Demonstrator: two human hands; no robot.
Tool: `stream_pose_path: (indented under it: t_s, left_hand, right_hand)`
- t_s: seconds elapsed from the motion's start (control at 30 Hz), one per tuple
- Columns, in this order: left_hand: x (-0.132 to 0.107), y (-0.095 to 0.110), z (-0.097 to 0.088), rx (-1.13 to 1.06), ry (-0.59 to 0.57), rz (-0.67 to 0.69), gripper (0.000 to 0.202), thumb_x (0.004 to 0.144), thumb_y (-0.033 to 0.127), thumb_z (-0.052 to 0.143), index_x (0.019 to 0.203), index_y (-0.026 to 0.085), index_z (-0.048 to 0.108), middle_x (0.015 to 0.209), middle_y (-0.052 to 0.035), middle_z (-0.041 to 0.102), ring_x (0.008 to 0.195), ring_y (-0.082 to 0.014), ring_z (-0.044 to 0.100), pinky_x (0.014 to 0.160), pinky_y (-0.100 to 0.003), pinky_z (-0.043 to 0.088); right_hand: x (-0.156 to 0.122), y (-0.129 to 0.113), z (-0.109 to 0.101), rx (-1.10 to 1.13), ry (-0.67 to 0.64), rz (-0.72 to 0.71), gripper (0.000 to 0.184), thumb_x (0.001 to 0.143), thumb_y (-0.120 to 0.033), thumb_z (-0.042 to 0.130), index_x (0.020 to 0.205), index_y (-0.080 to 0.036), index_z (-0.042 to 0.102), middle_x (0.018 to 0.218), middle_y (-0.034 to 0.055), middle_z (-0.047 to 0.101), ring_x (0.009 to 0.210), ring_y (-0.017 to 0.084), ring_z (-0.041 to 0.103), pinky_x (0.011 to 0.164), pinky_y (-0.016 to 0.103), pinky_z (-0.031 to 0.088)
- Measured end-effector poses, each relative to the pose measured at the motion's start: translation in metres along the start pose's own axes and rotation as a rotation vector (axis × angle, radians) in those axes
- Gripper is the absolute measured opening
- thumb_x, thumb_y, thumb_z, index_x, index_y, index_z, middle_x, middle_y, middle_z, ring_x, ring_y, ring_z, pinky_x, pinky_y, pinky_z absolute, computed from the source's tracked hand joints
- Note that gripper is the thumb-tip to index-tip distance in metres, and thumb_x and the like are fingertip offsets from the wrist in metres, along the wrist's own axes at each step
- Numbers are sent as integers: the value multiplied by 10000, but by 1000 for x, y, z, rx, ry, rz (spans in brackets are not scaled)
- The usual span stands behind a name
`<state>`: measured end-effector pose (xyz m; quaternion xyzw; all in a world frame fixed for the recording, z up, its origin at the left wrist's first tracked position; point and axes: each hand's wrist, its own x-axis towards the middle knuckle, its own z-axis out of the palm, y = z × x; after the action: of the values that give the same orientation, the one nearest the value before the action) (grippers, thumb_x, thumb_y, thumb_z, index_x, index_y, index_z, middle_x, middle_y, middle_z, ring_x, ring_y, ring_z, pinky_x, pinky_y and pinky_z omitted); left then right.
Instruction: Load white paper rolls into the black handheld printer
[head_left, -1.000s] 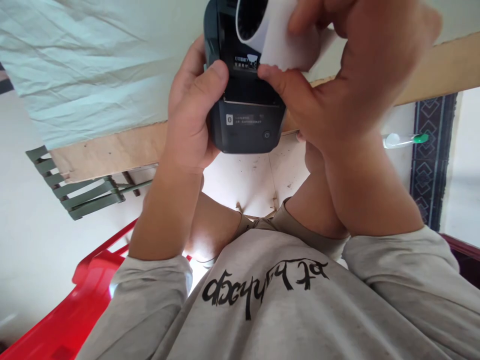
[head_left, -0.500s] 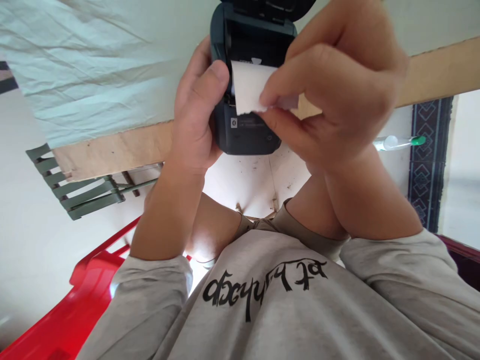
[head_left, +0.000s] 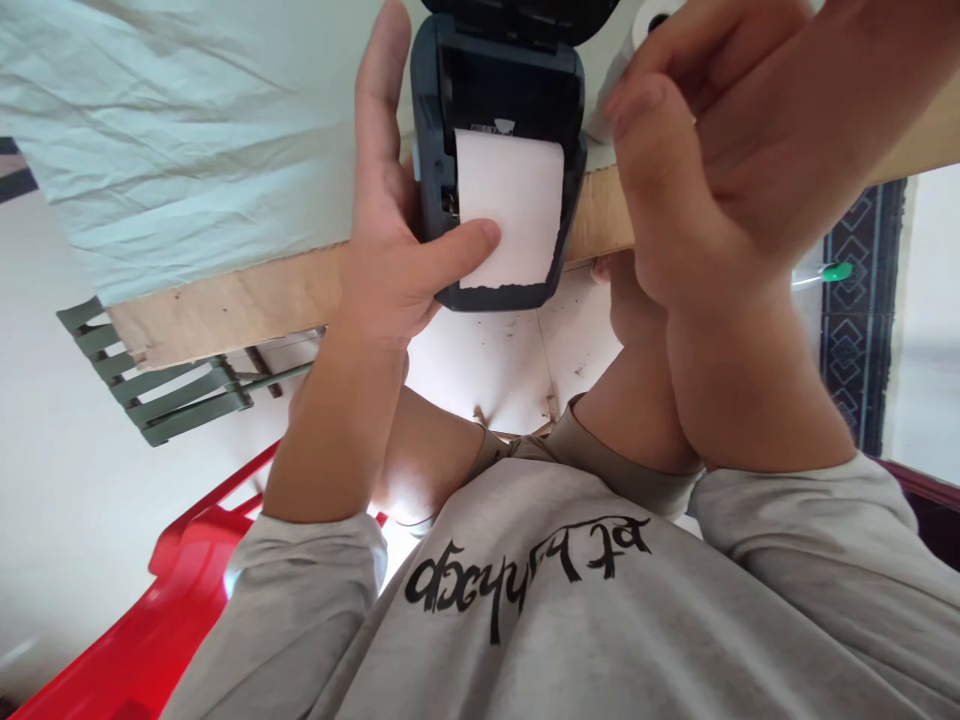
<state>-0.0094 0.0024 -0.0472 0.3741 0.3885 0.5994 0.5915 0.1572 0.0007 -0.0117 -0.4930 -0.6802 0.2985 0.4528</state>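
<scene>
My left hand [head_left: 397,230] holds a small dark portable printer [head_left: 510,80] along its left side. The printer's lid is up, and its black inside shows. A white paper strip [head_left: 517,185] lies over the front of the printer, its lower edge torn and ragged. My left thumb presses on the paper, while the left index finger stretches up beside the casing. Off to the right, my right hand [head_left: 697,150] is raised and open, apart from the printer, its fingers loosely bent and partly hidden. A white paper roll [head_left: 643,25] shows just behind those fingers.
A pale green cloth [head_left: 187,130] covers the wooden table [head_left: 232,310], whose bare front edge runs below the printer. A green slatted folding stool [head_left: 165,390] and a red plastic chair [head_left: 157,600] stand at the left. At the right lies a bottle with a green cap [head_left: 836,272].
My right hand has let go of the paper and moved right, uncovering the paper roll. The strip now lies flat over the printer's front, and my left thumb has come down onto it.
</scene>
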Motion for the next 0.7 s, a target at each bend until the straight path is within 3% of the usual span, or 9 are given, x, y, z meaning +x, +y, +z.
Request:
stream_pose_path:
  t_s: [0.1, 0.2, 0.3, 0.37, 0.43, 0.5, 0.57, 0.63, 0.7]
  left_hand:
    - [1, 1, -6, 5, -220, 44, 773, 525, 368, 821, 1189, 337, 427, 1212, 20, 533, 1229, -268, 424, 924, -307, 430]
    - [0, 7, -4, -29, -355, 79, 676, 563, 261, 799, 1137, 348, 453, 1275, 46, 475, 1176, -242, 485, 870, -284, 461]
    - [-9, 17, 3, 48, -254, -33, 612, 667, 90, 714, 1180, 275, 437, 1265, 10, 497, 1250, -218, 425, 970, -272, 409]
    - [-14, 23, 8, 39, -296, -30, 568, 713, 69, 663, 1190, 255, 415, 1255, 19, 496, 1261, -220, 417, 1023, -306, 371]
    - [-17, 26, 10, 33, -331, -9, 529, 750, 50, 607, 1195, 243, 395, 1256, 34, 471, 1277, -226, 391, 1053, -334, 334]
    - [-16, 26, 10, 22, -325, 11, 527, 738, 51, 624, 1184, 229, 406, 1258, 36, 453, 1309, -224, 330, 1079, -316, 299]
    - [-11, 21, 6, -12, -284, 8, 543, 691, 104, 701, 1156, 207, 441, 1250, 10, 463, 1303, -224, 324, 1089, -289, 293]
    - [-3, 12, 1, -54, -288, 6, 535, 675, 202, 740, 1133, 180, 465, 1186, -36, 510, 1222, -235, 423, 1037, -307, 367]
    - [6, 0, -6, -117, -496, 107, 506, 662, 323, 745, 1083, 189, 499, 1007, -51, 580, 1051, -256, 549, 815, -335, 503]
  right_hand:
    - [4, 2, 3, 61, 173, -174, 283, 798, -313, 489, 1050, -189, 527, 660, -31, 516, 683, 35, 510, 624, 189, 416]
    - [4, 0, 0, 247, 123, -98, 291, 778, -316, 494, 1037, -197, 552, 682, -64, 502, 694, -10, 526, 625, 121, 414]
    - [2, -6, -4, 207, 125, -59, 299, 781, -247, 479, 1071, -189, 523, 883, -74, 532, 726, -37, 532, 615, 97, 390]
    - [1, -8, -4, 42, 131, -139, 269, 785, -203, 480, 1039, -123, 516, 946, -39, 555, 615, -54, 459, 532, 110, 345]
    - [0, -8, -4, -65, 10, -206, 260, 798, -239, 463, 988, -77, 535, 970, 8, 561, 684, -19, 470, 500, 121, 331]
    - [1, -6, -3, -147, -113, -262, 303, 832, -299, 412, 973, -70, 551, 1033, 46, 536, 916, 45, 495, 579, 114, 413]
    - [4, -2, -1, -164, -167, -293, 333, 857, -325, 376, 995, -71, 541, 1061, 57, 513, 1050, 66, 460, 811, 153, 489]
    - [6, 2, 2, -100, -166, -332, 331, 850, -305, 397, 1031, -51, 509, 1067, 61, 502, 1060, 57, 454, 1015, 231, 441]
    - [9, 7, 5, -26, -154, -410, 365, 825, -311, 442, 1048, -26, 486, 1055, 68, 504, 1055, 59, 463, 1054, 254, 414]
